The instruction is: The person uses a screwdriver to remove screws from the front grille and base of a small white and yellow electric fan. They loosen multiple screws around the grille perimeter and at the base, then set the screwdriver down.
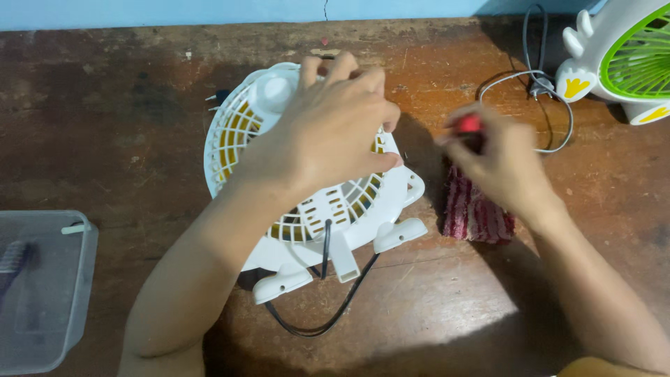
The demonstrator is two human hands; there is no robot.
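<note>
Left hand (335, 129) flat on the back of the white fan (307, 202), palm down, fingers spread and curled over the far rim, pressing on the grille rather than closed around anything. Fan face-down at the middle of the wooden table (125, 139), yellow showing through the slots, two white feet pointing toward the near edge, black cord (324, 314) looping out from under the base. Right hand (499, 164) blurred, just right of the fan, fingers pinched shut on a small red-tipped tool (469, 124); can't tell what kind. Striped red cloth (474, 213) under that hand, lying on the table beside the fan, not touching it as far as can be made out. Second fan (621, 59), white with green grille, upright at the far right corner, grey cable (541, 91) coiled next to it. Clear plastic box (42, 286) at the near left edge, well apart from both hands
</note>
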